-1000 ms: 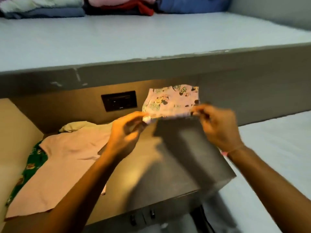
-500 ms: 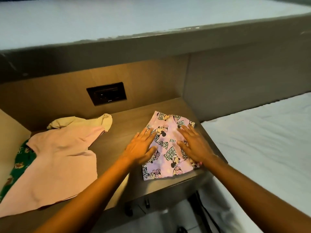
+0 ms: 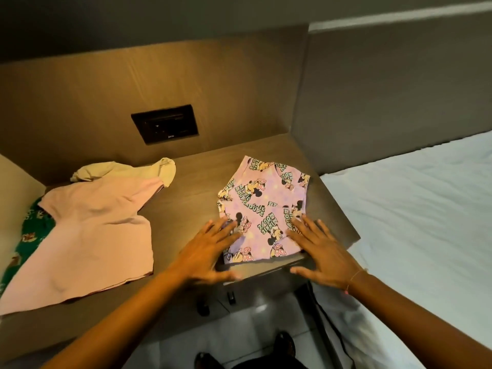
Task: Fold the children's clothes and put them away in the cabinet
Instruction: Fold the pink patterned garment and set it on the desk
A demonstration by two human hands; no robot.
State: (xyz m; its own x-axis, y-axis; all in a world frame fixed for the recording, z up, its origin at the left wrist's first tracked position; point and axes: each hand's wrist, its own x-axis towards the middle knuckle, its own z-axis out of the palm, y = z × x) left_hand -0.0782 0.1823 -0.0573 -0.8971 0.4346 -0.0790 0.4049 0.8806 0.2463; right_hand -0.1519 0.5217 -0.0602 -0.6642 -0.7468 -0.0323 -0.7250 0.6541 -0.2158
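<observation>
- Lilac printed garment: is lying flat, apparently folded, on the table, below and to the right of the socket panel. Its near hem is sitting close to the table's front edge.
- Left grip: is lying open with fingers straight, the fingertips touching the garment's lower left edge and clasping nothing.
- Right grip: is lying open likewise, the fingertips resting on the garment's lower right corner and the palm hanging past the table's front edge.
- Pink garment, yellowish garment and green printed garment: are lying unfolded and overlapping, below and to the left of the socket panel, well apart from the lilac piece.
- Hazard, judged: flat fingers are holding the cloth by friction alone, so any drag toward the person is risking the hem going over the front edge and down to the floor.
- Hazard, judged: uneven pressing is risking bunched fabric and an opened fold, so the lift toward the cabinet is calling for a hold under the whole piece.
- Hazard, judged: the bed, far right of the socket panel, is lying just beside the table, so a sideways slide is risking a drop between the two.
</observation>
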